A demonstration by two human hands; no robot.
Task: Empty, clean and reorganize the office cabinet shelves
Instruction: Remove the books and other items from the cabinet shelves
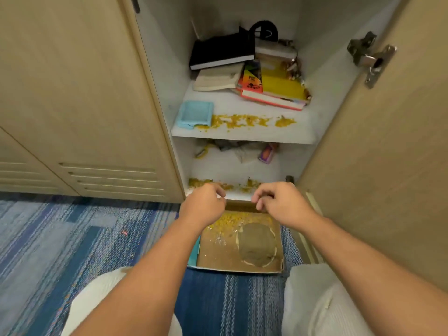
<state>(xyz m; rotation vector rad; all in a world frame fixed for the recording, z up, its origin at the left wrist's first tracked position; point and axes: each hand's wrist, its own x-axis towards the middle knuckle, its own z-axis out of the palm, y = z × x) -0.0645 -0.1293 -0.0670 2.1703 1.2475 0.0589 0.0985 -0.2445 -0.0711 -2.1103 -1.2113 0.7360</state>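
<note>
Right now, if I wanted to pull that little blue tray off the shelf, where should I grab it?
Probably grab the blue tray by its front rim, coming straight in from the open cabinet front. It sits at the shelf's front left corner, near the edge, with its raised rim facing you. Keep it level: yellow crumbs lie right beside it and could scatter. The wall on its left leaves little room for fingers.

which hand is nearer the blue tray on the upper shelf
Left. The left hand sits below the blue tray, slightly right of it; the right hand is farther to the right.
</note>
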